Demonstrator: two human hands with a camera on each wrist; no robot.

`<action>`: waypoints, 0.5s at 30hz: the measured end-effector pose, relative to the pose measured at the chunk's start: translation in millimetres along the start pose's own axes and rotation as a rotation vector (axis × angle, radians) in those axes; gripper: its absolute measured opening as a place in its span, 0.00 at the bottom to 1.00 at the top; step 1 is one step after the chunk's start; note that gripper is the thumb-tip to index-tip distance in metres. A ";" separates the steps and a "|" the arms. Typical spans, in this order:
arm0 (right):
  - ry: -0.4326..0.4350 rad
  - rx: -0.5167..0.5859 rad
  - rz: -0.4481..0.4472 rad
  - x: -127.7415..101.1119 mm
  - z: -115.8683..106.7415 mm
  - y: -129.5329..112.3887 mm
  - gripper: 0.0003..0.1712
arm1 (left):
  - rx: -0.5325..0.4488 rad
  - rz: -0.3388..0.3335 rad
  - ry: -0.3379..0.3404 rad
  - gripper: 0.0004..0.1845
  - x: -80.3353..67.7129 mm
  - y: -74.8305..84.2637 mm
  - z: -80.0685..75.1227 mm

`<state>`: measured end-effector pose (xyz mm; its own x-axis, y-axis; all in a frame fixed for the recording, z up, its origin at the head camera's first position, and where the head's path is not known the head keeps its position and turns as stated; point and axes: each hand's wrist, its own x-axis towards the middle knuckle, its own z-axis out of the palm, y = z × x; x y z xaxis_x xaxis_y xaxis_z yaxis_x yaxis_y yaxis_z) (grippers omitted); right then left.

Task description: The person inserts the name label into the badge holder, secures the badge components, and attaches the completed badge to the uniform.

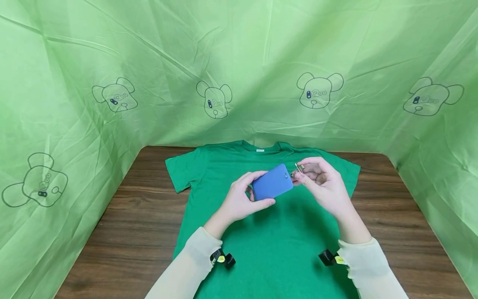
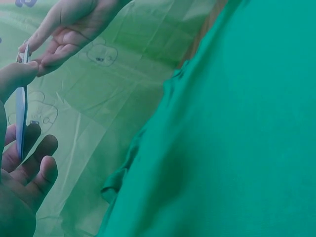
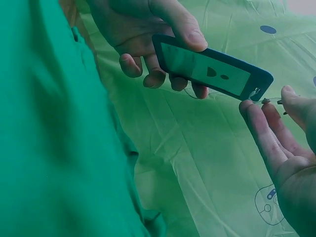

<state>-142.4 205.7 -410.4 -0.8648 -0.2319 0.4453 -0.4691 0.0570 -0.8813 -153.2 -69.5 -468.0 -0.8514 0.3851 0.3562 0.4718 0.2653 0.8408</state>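
Note:
My left hand [image 1: 240, 200] grips a blue badge holder [image 1: 271, 183] by its edges, tilted above a green T-shirt [image 1: 269, 249]. The side facing away in the head view shows in the right wrist view as a dark frame round a pale panel [image 3: 197, 66]. At the holder's slotted end, my right hand [image 1: 326, 187] pinches a small metal clip [image 1: 300, 168] between thumb and fingers. A short clear strap appears at the slot in the right wrist view. Seen edge-on in the left wrist view, the holder [image 2: 21, 116] looks thin.
The T-shirt lies spread on a dark wooden table [image 1: 130, 232], its collar toward the back. Light green fabric walls [image 1: 254, 45] with bear-head drawings enclose the back and both sides. Each sleeved wrist wears a small black camera [image 1: 228, 261].

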 end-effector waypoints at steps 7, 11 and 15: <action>0.010 0.049 -0.001 -0.1 3.8 0.5 0.16 | 0.000 -0.003 0.002 0.40 -0.4 0.2 0.2; 0.017 0.089 0.013 -0.7 6.1 2.3 0.15 | -0.010 -0.005 -0.004 0.40 -0.3 0.3 0.9; 0.033 0.105 0.024 -0.8 8.2 3.5 0.14 | -0.016 -0.010 -0.008 0.39 -0.3 1.4 1.1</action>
<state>-141.8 198.2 -415.1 -0.8820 -0.1996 0.4270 -0.4281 -0.0398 -0.9029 -152.0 -68.3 -467.4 -0.8539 0.3898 0.3447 0.4598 0.2552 0.8505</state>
